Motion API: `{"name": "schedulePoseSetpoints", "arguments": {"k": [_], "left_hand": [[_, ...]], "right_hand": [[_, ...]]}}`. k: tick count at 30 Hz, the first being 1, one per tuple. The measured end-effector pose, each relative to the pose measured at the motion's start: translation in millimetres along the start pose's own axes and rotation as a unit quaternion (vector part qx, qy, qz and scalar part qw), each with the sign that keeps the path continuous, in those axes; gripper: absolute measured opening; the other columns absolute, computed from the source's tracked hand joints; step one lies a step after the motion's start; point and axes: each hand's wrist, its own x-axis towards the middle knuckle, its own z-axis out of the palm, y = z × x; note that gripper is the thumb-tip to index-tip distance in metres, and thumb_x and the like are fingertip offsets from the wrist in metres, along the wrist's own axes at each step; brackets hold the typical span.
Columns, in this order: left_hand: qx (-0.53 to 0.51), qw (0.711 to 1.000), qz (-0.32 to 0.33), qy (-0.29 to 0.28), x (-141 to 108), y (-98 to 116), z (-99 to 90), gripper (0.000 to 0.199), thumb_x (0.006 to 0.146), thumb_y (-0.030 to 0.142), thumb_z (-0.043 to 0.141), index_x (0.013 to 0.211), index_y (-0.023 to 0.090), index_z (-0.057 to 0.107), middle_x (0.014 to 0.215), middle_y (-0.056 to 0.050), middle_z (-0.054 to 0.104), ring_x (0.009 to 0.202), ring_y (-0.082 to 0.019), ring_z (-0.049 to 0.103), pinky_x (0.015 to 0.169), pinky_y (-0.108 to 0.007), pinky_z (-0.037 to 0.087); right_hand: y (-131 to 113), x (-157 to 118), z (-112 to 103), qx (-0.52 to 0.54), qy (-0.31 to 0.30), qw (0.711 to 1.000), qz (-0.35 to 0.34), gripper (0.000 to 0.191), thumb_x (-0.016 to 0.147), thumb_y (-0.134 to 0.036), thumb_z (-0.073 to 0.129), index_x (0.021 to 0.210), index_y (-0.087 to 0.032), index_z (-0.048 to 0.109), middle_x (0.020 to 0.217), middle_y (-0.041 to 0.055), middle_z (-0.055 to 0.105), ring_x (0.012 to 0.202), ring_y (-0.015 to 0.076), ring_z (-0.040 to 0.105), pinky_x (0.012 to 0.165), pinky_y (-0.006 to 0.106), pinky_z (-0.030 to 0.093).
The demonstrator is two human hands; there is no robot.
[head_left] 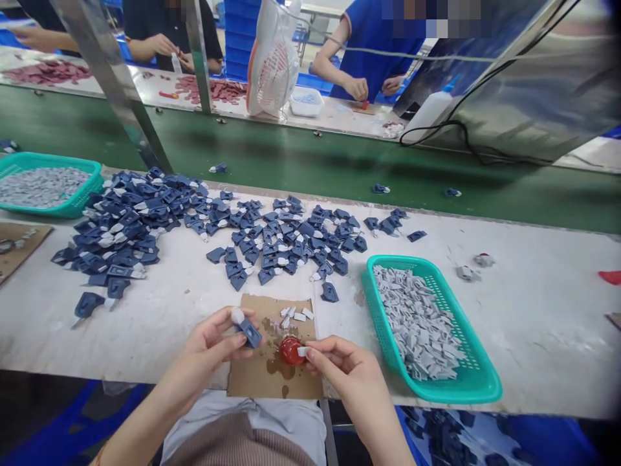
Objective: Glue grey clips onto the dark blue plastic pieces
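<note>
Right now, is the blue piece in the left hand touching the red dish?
Apart. The head view shows cardboard between the blue piece in the left hand and the red dish.

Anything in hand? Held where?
Left hand: blue piece, by its sides between thumb and fingers. Right hand: small pale piece, pinched at one end.

From here the baskets (473,385) show teal green, one full of pale grey pieces (422,323), near a heap of navy pieces (130,213) tipped whitish. The cardboard (242,382) is brown with darker blotches, the round cap (290,353) glossy red, the belt (310,158) deep green.
</note>
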Motion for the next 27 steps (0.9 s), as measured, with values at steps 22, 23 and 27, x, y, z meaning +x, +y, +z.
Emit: {"name": "schedulePoseSetpoints", "arguments": {"k": [22, 23, 27], "left_hand": [[0.152, 0.936, 0.315, 0.035, -7, -39, 26.0, 0.021, 0.085, 0.008, 0.069, 0.094, 0.026, 0.070, 0.105, -0.004, 0.067, 0.101, -0.016, 0.069, 0.085, -0.024, 0.060], [0.164, 0.932, 0.322, 0.034, -7, -40, 26.5, 0.022, 0.086, 0.007, 0.068, 0.096, 0.027, 0.070, 0.106, -0.004, 0.067, 0.102, -0.017, 0.069, 0.086, -0.025, 0.060], [0.185, 0.923, 0.334, 0.039, -11, -40, 26.1, 0.024, 0.086, 0.006, 0.068, 0.097, 0.028, 0.069, 0.106, -0.004, 0.067, 0.103, -0.017, 0.068, 0.088, -0.026, 0.059]], "right_hand": [[-34, -23, 22, 0.072, 0.002, 0.997, -0.010, 0.017, 0.069, -0.036, 0.088, 0.072, -0.021, 0.079, 0.066, 0.0018, 0.074, 0.061, 0.0147, 0.067, 0.063, 0.024, 0.056], [-36, -24, 24, 0.072, -0.010, 0.997, -0.013, 0.016, 0.069, -0.035, 0.088, 0.072, -0.022, 0.079, 0.067, 0.0018, 0.075, 0.061, 0.0144, 0.068, 0.062, 0.023, 0.057], [-40, -20, 28, 0.063, -0.050, 0.997, -0.022, 0.014, 0.069, -0.033, 0.088, 0.073, -0.022, 0.080, 0.068, 0.0022, 0.075, 0.060, 0.0128, 0.068, 0.058, 0.019, 0.056]]}}
